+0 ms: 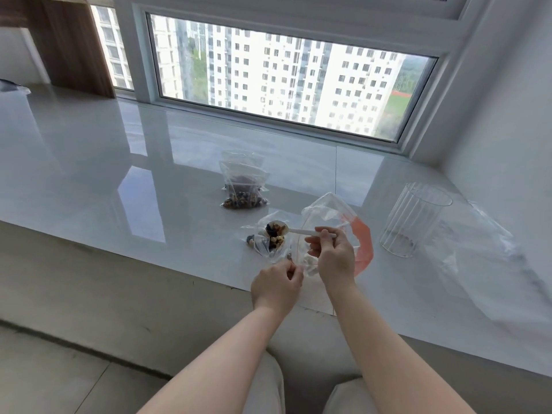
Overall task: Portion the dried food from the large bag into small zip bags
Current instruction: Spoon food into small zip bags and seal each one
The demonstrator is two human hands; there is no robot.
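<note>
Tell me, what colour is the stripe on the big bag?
Orange-red, along the large bag's edge, seen in the head view.

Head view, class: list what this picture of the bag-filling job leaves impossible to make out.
- What the left hand pinches: its curled fingers cover the spot, presumably an edge of the small zip bag.
- How much food remains in the large bag: the right hand and crumpled plastic block it.
- The kinds of dried food on the spoon: too small.
- The dark object at the left edge: cut off.

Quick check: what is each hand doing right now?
Left hand: pinches the edge of the small zip bag.
Right hand: holds the spoon, loaded with dried food.
</note>
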